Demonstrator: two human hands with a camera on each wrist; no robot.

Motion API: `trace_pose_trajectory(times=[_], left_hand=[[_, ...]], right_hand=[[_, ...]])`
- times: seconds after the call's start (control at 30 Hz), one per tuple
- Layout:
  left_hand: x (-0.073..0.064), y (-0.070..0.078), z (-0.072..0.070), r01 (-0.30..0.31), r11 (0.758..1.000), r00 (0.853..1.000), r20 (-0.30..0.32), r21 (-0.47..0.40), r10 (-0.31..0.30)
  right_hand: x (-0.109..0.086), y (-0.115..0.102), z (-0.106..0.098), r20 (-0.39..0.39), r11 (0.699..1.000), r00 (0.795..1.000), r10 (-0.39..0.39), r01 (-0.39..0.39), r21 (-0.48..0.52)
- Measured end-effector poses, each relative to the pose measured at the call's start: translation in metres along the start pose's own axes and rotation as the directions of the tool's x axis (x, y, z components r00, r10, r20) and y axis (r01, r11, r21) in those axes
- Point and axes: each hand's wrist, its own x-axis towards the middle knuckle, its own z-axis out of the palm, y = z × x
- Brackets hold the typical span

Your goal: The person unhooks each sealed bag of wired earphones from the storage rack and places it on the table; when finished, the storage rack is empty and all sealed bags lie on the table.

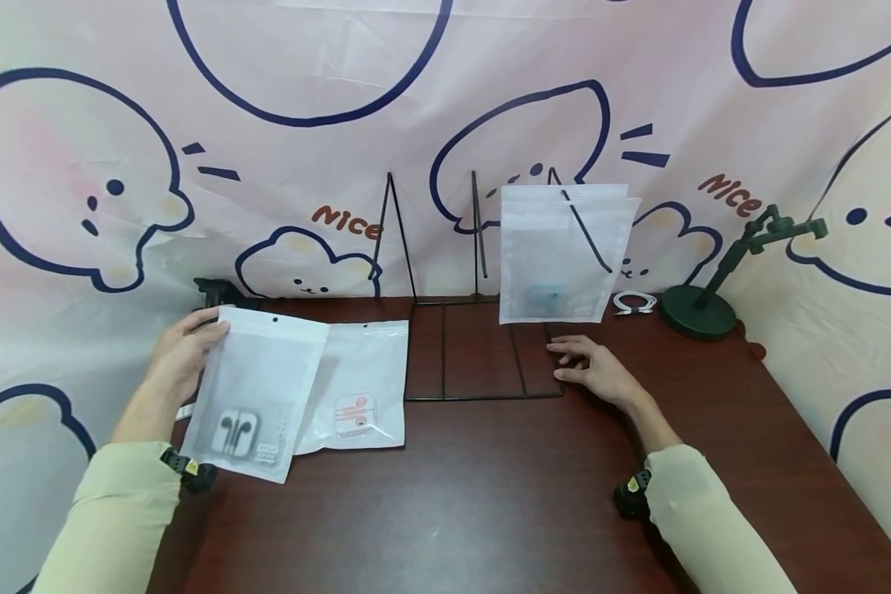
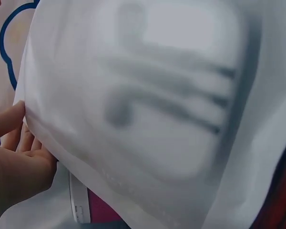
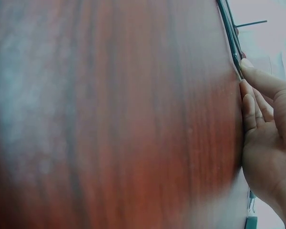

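Observation:
My left hand (image 1: 180,355) pinches the upper left edge of a white zip pouch (image 1: 271,371), held tilted. Grey earphones (image 1: 235,432) in a case show through its lower front, and large and blurred in the left wrist view. This pouch overlaps a second white pouch (image 1: 374,359), which has a pink earphone shape on it. My right hand (image 1: 597,371) rests at the right side of a black wire display rack (image 1: 483,398), fingers loosely extended. In the right wrist view the thumb (image 3: 264,81) lies right at the black wire.
White pouches (image 1: 557,256) hang on the rack's right prong. Bare prongs (image 1: 392,223) rise at its left and middle. A coiled white cable (image 1: 634,303) and a green stand (image 1: 701,313) sit at the back right. A black object (image 1: 219,290) stands behind my left hand. A printed cloth backs the brown table (image 1: 431,503).

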Motion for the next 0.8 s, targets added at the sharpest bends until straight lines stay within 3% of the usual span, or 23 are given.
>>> trace_pose_trajectory(times=[0.23, 0.5, 0.8], left_hand=[[0.015, -0.004, 0.011, 0.023, 0.988, 1.000, -0.019, 0.156, -0.020], [0.024, -0.009, 0.015, 0.056, 0.984, 0.998, 0.005, 0.169, -0.058], [0.025, -0.006, 0.017, 0.026, 0.986, 0.999, 0.025, 0.167, -0.031]], right_hand=[[0.001, 0.003, 0.001, -0.005, 1.000, 1.000, 0.003, -0.003, 0.016], [0.000, 0.004, 0.003, -0.003, 1.000, 1.000, -0.004, 0.004, 0.020], [-0.002, 0.000, 0.001, -0.007, 0.999, 1.000, -0.011, 0.012, 0.037]])
